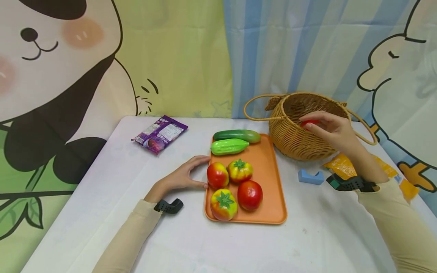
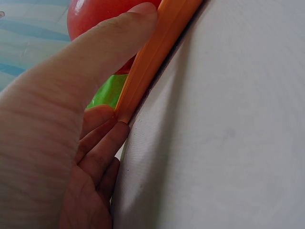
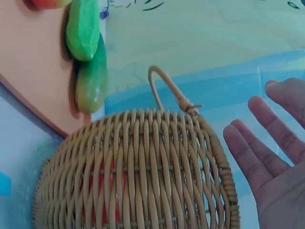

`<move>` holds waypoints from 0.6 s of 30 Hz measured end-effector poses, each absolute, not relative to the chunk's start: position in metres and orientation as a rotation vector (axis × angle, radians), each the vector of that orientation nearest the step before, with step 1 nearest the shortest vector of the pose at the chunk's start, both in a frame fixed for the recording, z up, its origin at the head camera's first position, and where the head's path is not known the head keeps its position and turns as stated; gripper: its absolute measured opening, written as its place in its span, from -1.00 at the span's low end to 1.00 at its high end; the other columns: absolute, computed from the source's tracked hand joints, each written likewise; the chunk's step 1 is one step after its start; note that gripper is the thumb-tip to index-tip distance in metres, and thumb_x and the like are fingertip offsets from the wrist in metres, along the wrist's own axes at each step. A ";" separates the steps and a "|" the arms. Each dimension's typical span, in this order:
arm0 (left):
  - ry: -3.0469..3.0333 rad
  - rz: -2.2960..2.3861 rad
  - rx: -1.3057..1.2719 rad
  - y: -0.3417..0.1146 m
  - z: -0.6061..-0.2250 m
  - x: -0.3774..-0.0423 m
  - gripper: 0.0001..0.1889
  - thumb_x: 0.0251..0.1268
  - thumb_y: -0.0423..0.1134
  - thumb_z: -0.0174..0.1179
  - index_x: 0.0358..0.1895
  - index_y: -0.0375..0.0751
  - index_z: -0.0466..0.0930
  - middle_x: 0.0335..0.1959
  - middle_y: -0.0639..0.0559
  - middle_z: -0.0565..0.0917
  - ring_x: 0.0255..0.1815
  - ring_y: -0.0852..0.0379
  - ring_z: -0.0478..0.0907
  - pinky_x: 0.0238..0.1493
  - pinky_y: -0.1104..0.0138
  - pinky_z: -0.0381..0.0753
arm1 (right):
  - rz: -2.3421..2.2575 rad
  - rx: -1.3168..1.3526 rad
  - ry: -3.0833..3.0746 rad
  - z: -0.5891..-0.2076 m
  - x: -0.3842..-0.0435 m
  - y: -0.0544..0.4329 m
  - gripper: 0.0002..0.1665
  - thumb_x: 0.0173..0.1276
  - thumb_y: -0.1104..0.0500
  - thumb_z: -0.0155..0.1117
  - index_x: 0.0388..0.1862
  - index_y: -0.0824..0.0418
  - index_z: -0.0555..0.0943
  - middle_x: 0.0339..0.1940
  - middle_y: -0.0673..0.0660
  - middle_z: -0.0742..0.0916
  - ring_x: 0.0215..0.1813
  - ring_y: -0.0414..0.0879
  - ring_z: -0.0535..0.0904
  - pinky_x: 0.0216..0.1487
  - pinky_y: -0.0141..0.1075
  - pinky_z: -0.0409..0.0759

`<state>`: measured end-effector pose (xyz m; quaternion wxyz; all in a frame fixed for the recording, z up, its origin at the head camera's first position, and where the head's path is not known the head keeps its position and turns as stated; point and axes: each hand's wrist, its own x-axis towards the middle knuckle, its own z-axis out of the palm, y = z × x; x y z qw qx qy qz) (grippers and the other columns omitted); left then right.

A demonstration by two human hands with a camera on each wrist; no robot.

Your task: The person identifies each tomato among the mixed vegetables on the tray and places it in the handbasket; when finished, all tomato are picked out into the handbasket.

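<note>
My right hand (image 1: 329, 129) is over the front rim of the wicker basket (image 1: 304, 142), fingers extended and apart in the right wrist view. A red thing (image 1: 314, 122) shows between thumb and fingers in the head view. Red also shows through the weave, inside the basket, in the right wrist view; its kind is hidden. My left hand (image 1: 191, 172) touches the left edge of the orange tray (image 1: 269, 178) with thumb and fingertips. On it lie a dark green cucumber (image 1: 236, 135), a light green ridged vegetable (image 1: 229, 146) and several round red or red-and-yellow fruits (image 1: 250, 195).
A purple snack packet (image 1: 160, 134) lies at the back left of the white table (image 1: 164, 242). Between tray and right wrist sits a light blue notched block (image 1: 310, 177). An orange packet (image 1: 341, 165) lies partly under the right forearm. The basket's looped handles (image 1: 252, 106) stick out sideways.
</note>
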<state>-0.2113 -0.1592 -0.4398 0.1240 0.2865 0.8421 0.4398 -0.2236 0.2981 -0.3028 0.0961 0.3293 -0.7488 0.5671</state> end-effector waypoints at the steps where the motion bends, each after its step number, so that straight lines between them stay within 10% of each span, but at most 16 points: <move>1: 2.454 1.284 0.840 -0.159 -0.440 -0.211 -0.04 -0.06 -0.04 0.55 0.47 -0.02 0.25 0.47 0.03 0.24 0.52 0.00 0.10 0.51 0.00 0.03 | 1.695 0.995 -2.194 -0.303 -0.222 0.296 -0.68 0.29 0.61 0.12 0.03 0.58 0.56 0.00 0.23 0.68 0.01 -0.09 0.60 0.01 -0.52 0.59; 18: 2.468 1.278 0.870 -0.160 -0.444 -0.211 -0.05 -0.06 -0.03 0.55 0.47 0.00 0.26 0.47 0.04 0.25 0.51 0.01 0.12 0.51 -0.01 0.05 | 1.815 1.288 -1.903 -0.323 -0.202 0.272 -0.73 0.29 0.63 0.09 -0.03 0.72 0.51 0.01 0.40 0.68 0.08 0.10 0.57 0.09 -0.34 0.61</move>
